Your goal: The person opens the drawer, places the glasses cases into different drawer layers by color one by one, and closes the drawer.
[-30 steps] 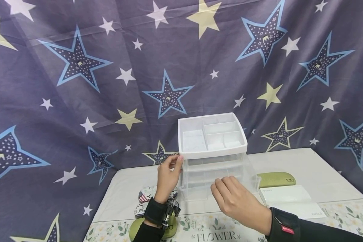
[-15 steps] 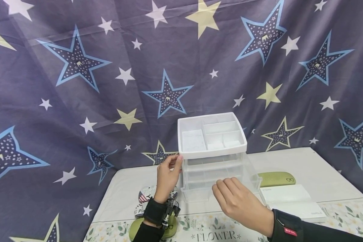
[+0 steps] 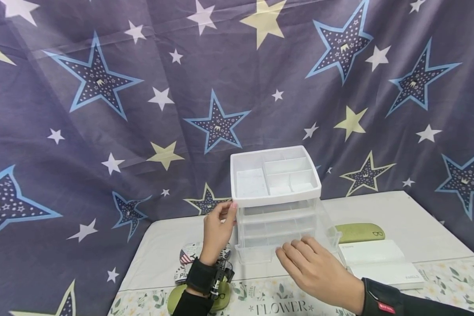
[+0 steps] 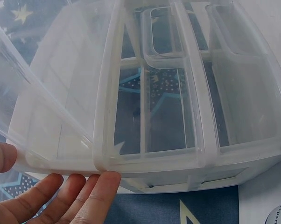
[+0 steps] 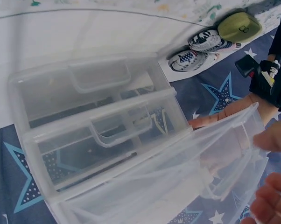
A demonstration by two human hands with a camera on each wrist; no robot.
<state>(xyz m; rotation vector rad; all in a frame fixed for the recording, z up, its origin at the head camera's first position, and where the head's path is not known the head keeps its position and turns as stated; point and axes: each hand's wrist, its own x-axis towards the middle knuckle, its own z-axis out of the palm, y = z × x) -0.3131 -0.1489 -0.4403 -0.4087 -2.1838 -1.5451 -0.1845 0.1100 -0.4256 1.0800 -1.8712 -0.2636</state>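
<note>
A clear plastic drawer organizer stands on the table under a white compartment tray [image 3: 276, 200]. Its top drawer [image 3: 256, 254] is pulled out toward the front, and the lower drawers [image 5: 84, 84] are in, as the right wrist view shows. My left hand [image 3: 218, 230] touches the organizer's left side just below the tray, fingertips along the side frame [image 4: 150, 162]. In front of the pulled-out drawer is my right hand [image 3: 315, 268], fingers loosely bent. The right wrist view has its thumb right at the drawer's front edge, with a gap between thumb and fingers.
A green glasses case [image 3: 361, 232] and a white box [image 3: 381, 270] lie to the right. Beside my left forearm are printed black-and-white cases [image 3: 186, 256] and another green glasses case [image 3: 177, 299]. A star-patterned cloth [image 3: 181, 87] hangs behind the table.
The top drawer has come forward very slightly. My right hand has shifted a little down and right, with its fingers spread a bit more. My left hand stays at the organizer's side.
</note>
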